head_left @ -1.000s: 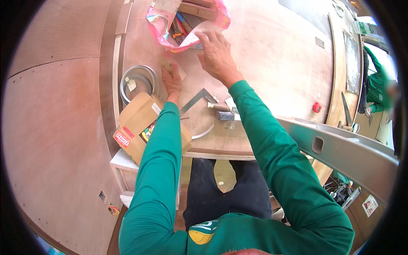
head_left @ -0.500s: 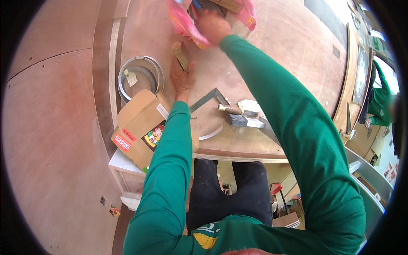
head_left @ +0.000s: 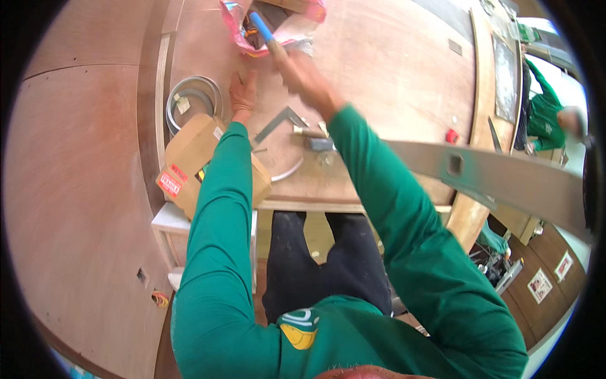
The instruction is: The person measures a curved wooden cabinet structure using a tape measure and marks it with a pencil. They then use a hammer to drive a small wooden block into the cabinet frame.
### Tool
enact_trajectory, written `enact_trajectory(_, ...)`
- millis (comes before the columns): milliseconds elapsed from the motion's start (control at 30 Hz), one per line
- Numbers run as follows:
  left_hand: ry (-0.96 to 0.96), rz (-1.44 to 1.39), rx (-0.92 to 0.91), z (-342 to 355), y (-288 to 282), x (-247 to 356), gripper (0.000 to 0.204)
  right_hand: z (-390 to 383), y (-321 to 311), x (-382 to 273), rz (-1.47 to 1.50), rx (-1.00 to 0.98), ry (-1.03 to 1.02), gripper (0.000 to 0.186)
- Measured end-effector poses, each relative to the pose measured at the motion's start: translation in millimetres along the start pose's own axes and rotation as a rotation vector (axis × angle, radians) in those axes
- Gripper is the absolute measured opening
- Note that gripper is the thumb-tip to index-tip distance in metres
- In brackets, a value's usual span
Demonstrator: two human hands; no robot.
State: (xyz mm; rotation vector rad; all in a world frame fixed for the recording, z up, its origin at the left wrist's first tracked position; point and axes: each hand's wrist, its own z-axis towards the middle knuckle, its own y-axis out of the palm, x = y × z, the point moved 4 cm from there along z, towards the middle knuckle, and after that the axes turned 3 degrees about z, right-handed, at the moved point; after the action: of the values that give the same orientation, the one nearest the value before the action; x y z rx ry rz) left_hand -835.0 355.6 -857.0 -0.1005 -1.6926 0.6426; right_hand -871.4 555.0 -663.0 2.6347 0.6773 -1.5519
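1. Nearest the body, an open cardboard box (head_left: 189, 144) lies by the front of the workbench (head_left: 391, 76), partly under the left forearm.
2. To the right of the box are a curved pale strip (head_left: 290, 172), a dark block (head_left: 319, 144), a wooden handle (head_left: 308, 132) and a metal square (head_left: 276, 122).
3. Beyond the box, the left hand (head_left: 242, 95) is low over the bench, just right of the coiled metal band (head_left: 218, 101); I cannot tell whether it grips anything.
4. Farther forward and to the right, the right hand (head_left: 302, 76), slightly blurred, is closed around a blue-ended tool (head_left: 261, 28).
5. The tool projects from that fist away from the body and leftward, its blue end overlapping the mouth of the pink bag (head_left: 243, 39), the farthest of these; whether they touch is unclear.
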Motion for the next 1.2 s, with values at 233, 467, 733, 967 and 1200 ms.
enact_trajectory(233, -0.464, -0.66, -0.427, -167, -58, 127, 0.028, -383, 1, 18, 0.791, -0.019, 0.185, 0.047)
enact_trajectory(467, -0.687, -0.588, -0.911, -347, -95, 226, 0.045, -559, -19, 52, 0.782, 0.02, 0.353, 0.032)
enact_trajectory(733, -0.309, 0.163, -1.347, -457, 1, 236, 0.067, -664, -61, 154, 0.938, 0.329, 0.249, 0.027)
enact_trajectory(967, -0.092, 0.437, -1.46, -517, 95, 246, 0.083, -740, -102, 220, 0.986, 0.599, 0.343, 0.035)
enact_trajectory(1200, 0.477, 0.874, -1.127, -495, 200, 177, 0.074, -734, -109, 312, 0.977, 0.679, 0.54, 0.039)
